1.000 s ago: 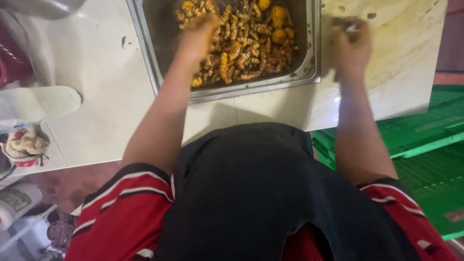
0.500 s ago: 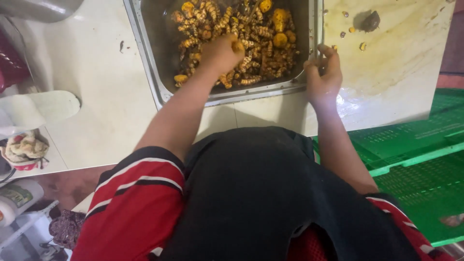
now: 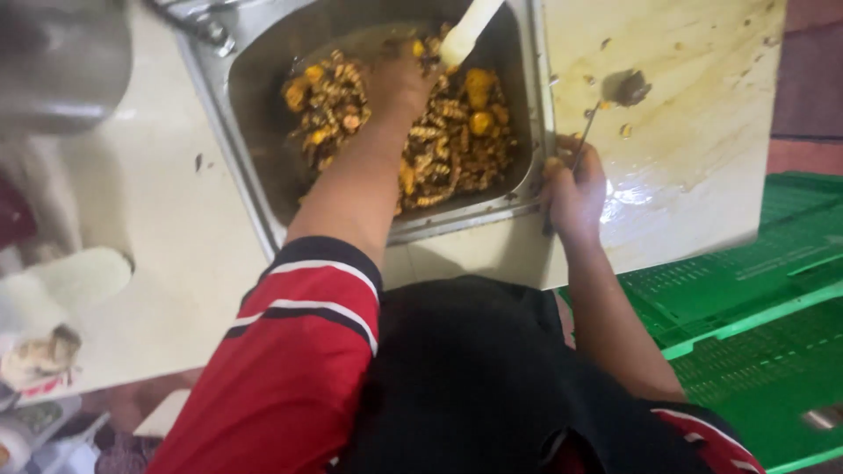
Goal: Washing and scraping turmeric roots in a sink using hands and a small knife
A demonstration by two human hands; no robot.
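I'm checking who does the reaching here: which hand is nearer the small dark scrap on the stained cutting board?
Right. The right hand rests just below the dark scrap; the left hand is off in the sink.

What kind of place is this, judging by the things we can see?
Probably a kitchen or food-preparation area: a metal sink full of yellow-brown roots, a stained cutting board beside it, and green plastic crates.

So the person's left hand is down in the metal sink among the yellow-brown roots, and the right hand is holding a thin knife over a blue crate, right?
Not quite: the crate is green, not blue, as the head view shows. The left hand is in the metal sink among the yellow-brown roots, and the right hand grips a thin knife, held over the stained board rather than the crate.
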